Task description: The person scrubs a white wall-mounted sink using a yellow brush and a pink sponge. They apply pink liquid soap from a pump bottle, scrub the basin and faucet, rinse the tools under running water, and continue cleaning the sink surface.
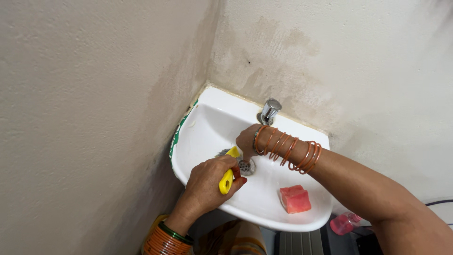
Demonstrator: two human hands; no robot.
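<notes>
Both hands meet low in the white sink. Left hand clenches the yellow brush, handle pointing back toward the wrist, bristles forward at the drain. Right hand, fingers curled down, touches the basin just beyond the drain, under the tap. A pink soap block lies well right of the left hand.

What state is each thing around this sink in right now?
Left hand: closed around yellow-handled brush.
Right hand: fingers reaching down at the drain.
Tap: no water seen running.
Washbasin: white, no standing water visible.
Pink soap bar: lying on the basin's rim, untouched.
</notes>
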